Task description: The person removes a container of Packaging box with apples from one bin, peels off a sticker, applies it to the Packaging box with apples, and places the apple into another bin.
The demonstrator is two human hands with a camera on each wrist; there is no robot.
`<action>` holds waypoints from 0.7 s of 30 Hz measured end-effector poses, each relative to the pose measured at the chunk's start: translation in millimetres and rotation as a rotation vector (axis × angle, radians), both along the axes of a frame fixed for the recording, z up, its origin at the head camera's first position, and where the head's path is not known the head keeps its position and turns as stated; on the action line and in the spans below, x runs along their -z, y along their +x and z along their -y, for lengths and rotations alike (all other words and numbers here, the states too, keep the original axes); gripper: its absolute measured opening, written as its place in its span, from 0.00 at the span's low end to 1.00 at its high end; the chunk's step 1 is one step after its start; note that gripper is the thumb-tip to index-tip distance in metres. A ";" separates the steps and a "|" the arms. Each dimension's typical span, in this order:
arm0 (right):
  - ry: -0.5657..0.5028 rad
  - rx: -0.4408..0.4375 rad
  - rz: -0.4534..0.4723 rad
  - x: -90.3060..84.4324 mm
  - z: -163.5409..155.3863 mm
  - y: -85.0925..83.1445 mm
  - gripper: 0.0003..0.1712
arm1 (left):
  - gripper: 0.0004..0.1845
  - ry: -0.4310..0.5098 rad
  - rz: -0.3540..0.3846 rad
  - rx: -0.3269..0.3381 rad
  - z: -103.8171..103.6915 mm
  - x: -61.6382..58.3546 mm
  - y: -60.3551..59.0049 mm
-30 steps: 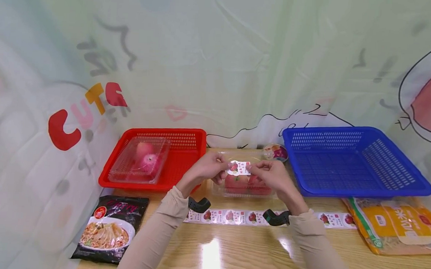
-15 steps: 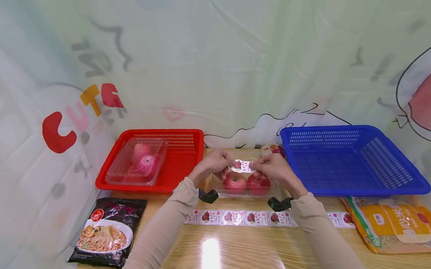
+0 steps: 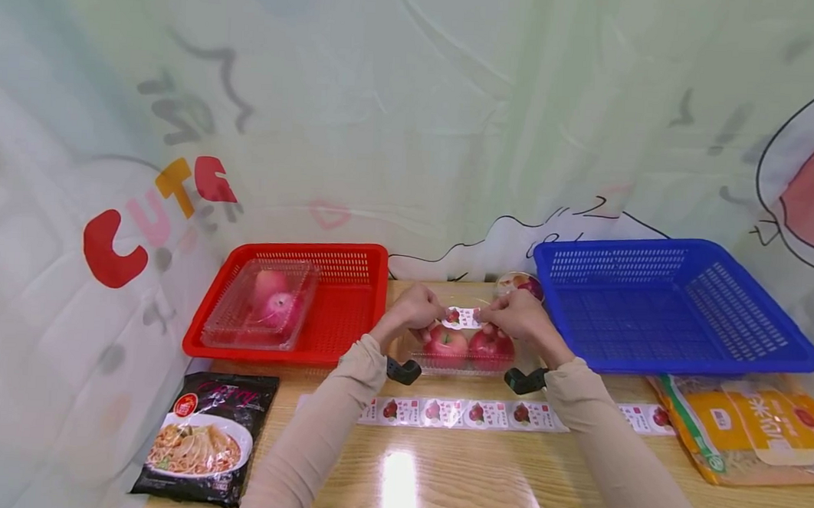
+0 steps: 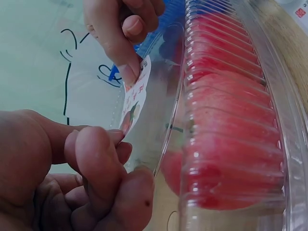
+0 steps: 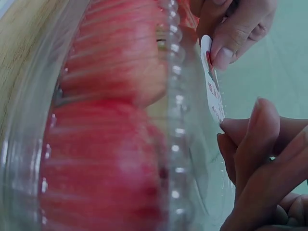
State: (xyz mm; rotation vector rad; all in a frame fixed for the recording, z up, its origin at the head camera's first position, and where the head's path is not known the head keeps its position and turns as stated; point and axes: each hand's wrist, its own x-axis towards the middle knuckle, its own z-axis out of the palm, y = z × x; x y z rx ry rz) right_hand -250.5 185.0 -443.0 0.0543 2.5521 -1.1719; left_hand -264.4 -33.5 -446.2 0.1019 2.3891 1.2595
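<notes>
Between both hands a white sticker label (image 3: 462, 317) with a red fruit print is held just above the lid of a clear plastic box (image 3: 466, 368). My left hand (image 3: 414, 310) pinches its left end between thumb and finger. The other end is pinched by my right hand (image 3: 516, 315). In the left wrist view the label (image 4: 137, 96) looks slightly bent and seems apart from the lid or only just at it; I cannot tell which. Red apples (image 3: 490, 348) lie inside the box, seen through its ribbed wall.
A red basket (image 3: 351, 316) at left holds another clear box (image 3: 259, 304) with apples. At right stands a blue basket (image 3: 625, 311). A strip of labels (image 3: 433, 413) crosses the table. A black noodle packet (image 3: 207, 435), an orange bag (image 3: 750, 429) and a round sticker-topped thing (image 3: 520, 284) lie around.
The label has gone slightly right and lower over the box, both hands keeping their pinch on it. More of the apples shows below the hands.
</notes>
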 end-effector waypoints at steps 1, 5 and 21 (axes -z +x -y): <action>0.005 -0.003 0.003 0.6 0.0 -0.4 0.16 | 0.21 -0.012 0.004 -0.004 -0.8 -0.1 -0.1; 0.013 0.000 0.025 3.4 -0.2 -2.5 0.15 | 0.23 -0.063 0.011 -0.021 -4.2 1.4 -1.7; -0.031 0.126 0.043 9.6 6.5 -2.8 0.12 | 0.24 -0.151 -0.020 -0.074 -8.3 8.5 -5.2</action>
